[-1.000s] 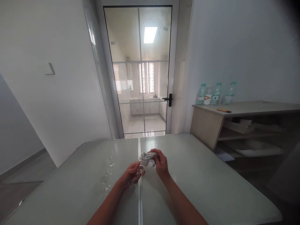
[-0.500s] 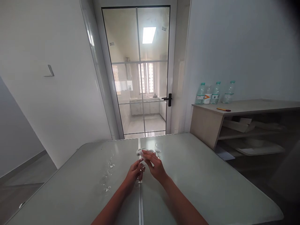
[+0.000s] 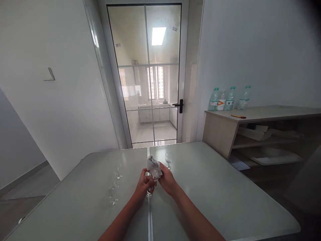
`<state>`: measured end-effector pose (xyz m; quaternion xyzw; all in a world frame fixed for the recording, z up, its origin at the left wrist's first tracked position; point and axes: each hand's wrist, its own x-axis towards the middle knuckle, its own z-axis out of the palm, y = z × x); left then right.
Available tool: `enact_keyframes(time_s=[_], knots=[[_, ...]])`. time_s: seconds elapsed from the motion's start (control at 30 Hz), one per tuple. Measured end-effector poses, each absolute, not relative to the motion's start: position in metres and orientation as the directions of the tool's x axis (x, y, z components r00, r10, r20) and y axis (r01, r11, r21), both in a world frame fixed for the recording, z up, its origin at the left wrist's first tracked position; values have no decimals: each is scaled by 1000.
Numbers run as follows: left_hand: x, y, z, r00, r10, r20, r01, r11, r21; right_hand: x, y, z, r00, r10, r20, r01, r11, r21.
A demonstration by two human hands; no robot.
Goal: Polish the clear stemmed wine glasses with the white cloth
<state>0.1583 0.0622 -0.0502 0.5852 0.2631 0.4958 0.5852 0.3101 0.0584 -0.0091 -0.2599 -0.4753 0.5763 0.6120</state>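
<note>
At the lower centre of the frame, a stemmed glass (image 3: 155, 173) is held above the surface (image 3: 213, 194), its stem pinched by the fingers of the left hand (image 3: 144, 182). A pale cloth (image 3: 151, 163) is gripped at its right side by the right hand (image 3: 166, 179), whose fingers are partly hidden behind it. Half a second ago the cloth was largely covered by that hand; now it is bunched upright against the bowl. A second glass (image 3: 169, 158), partly hidden a second ago, is now seen more fully just behind the right hand. The small glasses (image 3: 118, 175) at centre left have been left in place. At the right, pale labels are worn by the teal-capped bottles (image 3: 242, 100), and an orange chevron is shown on a white-labelled container (image 3: 221, 103); their print cannot be read.
</note>
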Motion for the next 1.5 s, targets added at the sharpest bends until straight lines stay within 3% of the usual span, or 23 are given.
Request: enact_keyframes(time_s=[0.2, 0.33, 0.43, 0.53, 0.63, 0.73, 0.83, 0.93, 1.0, 1.1, 1.33, 1.4, 1.5], knots=[[169, 58, -45, 263, 944, 198, -331, -104, 938, 308, 60, -11, 95, 949, 301, -300, 315, -900], [170, 58, -39, 200, 966, 164, -323, -93, 942, 304, 55, -12, 200, 858, 472, -60, 492, -869], [168, 60, -38, 137, 976, 169, -266, -128, 955, 299, 50, -15, 87, 768, 634, 78, 629, -773], [163, 60, -38, 69, 971, 230, -78, -225, 971, 301, 46, -11, -115, 625, 772, 262, 769, -583], [157, 56, -37, 72, 928, 367, 172, -374, 911, 308, 43, -1, -287, 524, 802, 407, 824, -394], [153, 49, -36, 160, 903, 400, 399, -429, 810, 315, 43, 8, -309, 560, 769, 484, 789, -379], [153, 40, -35, 235, 886, 400, 506, -462, 728, 323, 49, 11, -224, 721, 656, 440, 675, -592], [155, 34, -33, 270, 870, 413, 458, -494, 739, 336, 56, 11, -232, 874, 427, 178, 470, -865], [157, 32, -32, 248, 880, 406, 413, -475, 777, 343, 58, 11, -278, 905, 323, -30, 328, -944], [161, 34, -32, 178, 895, 408, 309, -444, 841, 341, 59, 9, -247, 926, 285, -203, 238, -950], [168, 39, -27, -2, 939, 343, -25, -343, 939, 304, 56, -4, -67, 943, 325, -339, 285, -897], [170, 39, -23, -27, 948, 316, -53, -317, 947, 299, 55, -9, 20, 941, 338, -307, 328, -893], [172, 39, -19, -74, 954, 292, -73, -297, 952, 298, 51, -14, 105, 896, 432, -120, 442, -889]])
